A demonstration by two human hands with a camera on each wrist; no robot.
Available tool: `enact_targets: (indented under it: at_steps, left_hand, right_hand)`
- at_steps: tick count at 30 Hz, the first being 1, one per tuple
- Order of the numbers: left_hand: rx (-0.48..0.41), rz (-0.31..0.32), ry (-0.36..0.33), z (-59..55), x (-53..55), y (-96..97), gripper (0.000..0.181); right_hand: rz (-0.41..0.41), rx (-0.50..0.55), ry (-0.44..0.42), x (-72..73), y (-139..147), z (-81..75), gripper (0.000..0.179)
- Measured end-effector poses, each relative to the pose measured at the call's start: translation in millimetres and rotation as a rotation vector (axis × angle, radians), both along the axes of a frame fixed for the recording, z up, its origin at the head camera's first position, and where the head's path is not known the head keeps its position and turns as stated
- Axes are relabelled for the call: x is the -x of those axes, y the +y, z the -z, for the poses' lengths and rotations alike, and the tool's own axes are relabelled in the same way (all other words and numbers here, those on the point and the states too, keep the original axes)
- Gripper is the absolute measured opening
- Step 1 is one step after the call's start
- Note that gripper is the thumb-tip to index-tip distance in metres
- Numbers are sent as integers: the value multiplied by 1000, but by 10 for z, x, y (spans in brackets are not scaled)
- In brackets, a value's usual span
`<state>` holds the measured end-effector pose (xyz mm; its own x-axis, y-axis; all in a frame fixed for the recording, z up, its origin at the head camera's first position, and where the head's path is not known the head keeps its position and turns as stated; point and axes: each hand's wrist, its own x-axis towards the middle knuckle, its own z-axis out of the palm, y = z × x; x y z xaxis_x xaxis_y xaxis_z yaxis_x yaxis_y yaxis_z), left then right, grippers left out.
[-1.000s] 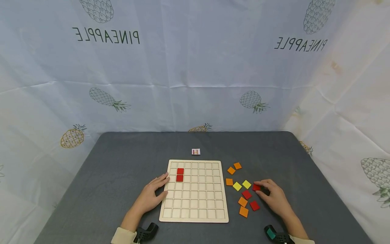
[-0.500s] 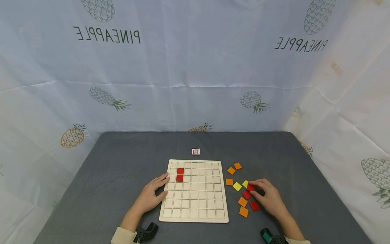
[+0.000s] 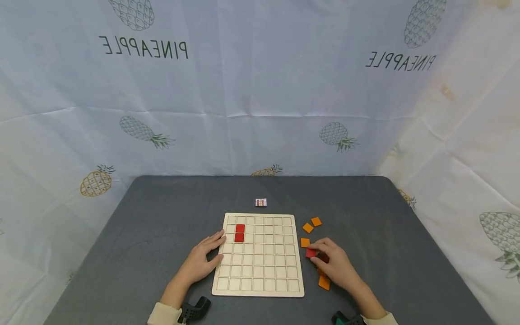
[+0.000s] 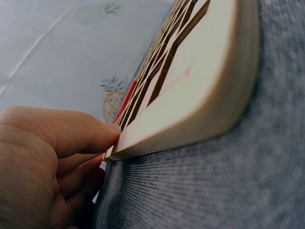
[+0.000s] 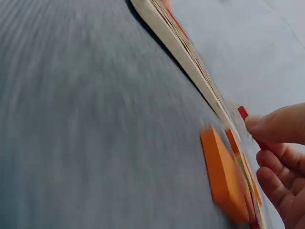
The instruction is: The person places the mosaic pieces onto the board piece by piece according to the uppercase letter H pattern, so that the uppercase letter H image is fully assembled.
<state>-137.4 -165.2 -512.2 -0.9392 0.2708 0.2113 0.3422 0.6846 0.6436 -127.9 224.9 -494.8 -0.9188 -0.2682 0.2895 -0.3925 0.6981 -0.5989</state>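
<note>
cloth (image 3: 284, 85) reads "pineapple", mirrored; right hand (image 3: 335, 265) pinches a red tile (image 3: 310, 253).

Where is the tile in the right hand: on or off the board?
Off: in the head view, the right hand pinches the red tile right of the board.

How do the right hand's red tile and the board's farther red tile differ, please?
The held tile is pinched by the right hand; the farther board tile is untouched. The held tile is off the board; the farther board tile sits in its grid. Both are red.
</note>
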Motion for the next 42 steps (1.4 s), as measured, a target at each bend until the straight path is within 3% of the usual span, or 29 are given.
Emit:
enact_targets:
  at_steps: [7,18,33,42]
  left_hand:
    - [-6,-2,-49,-13,-17,-14,52]
    - [-9,2,7,-1,-25,15,50]
    - [-5,11,-12,-16,-8,6,50]
    - [1,17,-18,-26,0,-16,50]
  right_hand:
    - [-138,43,8,93,-334,-85,31]
    - [-284,106,57,263,-917,-114,26]
    - [-348,63,-34,379,-1551,-154,23]
    - [-337,-66,-44,422,-1724,-99,25]
